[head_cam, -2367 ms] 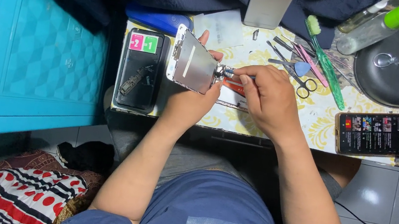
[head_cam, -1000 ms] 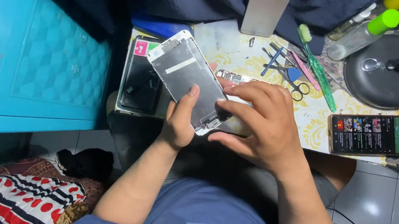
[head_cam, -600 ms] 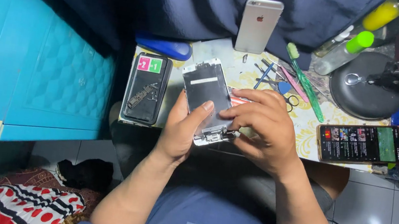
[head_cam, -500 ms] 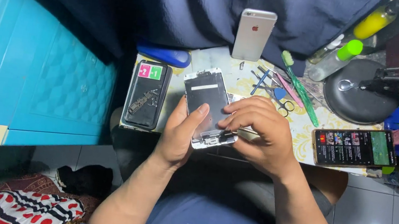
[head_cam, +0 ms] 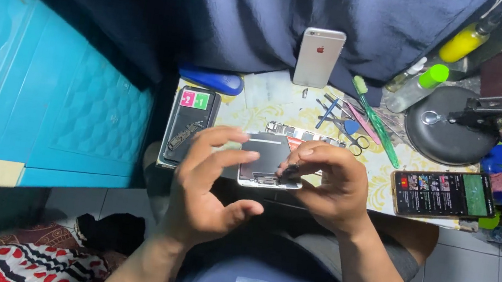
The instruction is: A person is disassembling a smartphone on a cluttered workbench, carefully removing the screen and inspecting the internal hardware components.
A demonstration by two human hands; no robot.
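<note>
Grey metal backs the detached phone screen (head_cam: pixel 269 162) we hold face down over the tabletop (head_cam: pixel 256 106). Our left hand (head_cam: pixel 209 181) spreads wide, fingertips steadying its left edge. Our right hand (head_cam: pixel 326 187) pinches narrowly at its lower corner. An opened phone body (head_cam: pixel 304 135) lies just behind, so we judge the screen already removed, reassembly not yet done.

phones: 2 (head_cam: pixel 319 57) (head_cam: pixel 442 193) | detached screen panel: 1 (head_cam: pixel 268 160) | squeeze bottles: 2 (head_cam: pixel 417 88) (head_cam: pixel 464 43) | toothbrush: 1 (head_cam: pixel 375 120)
</note>
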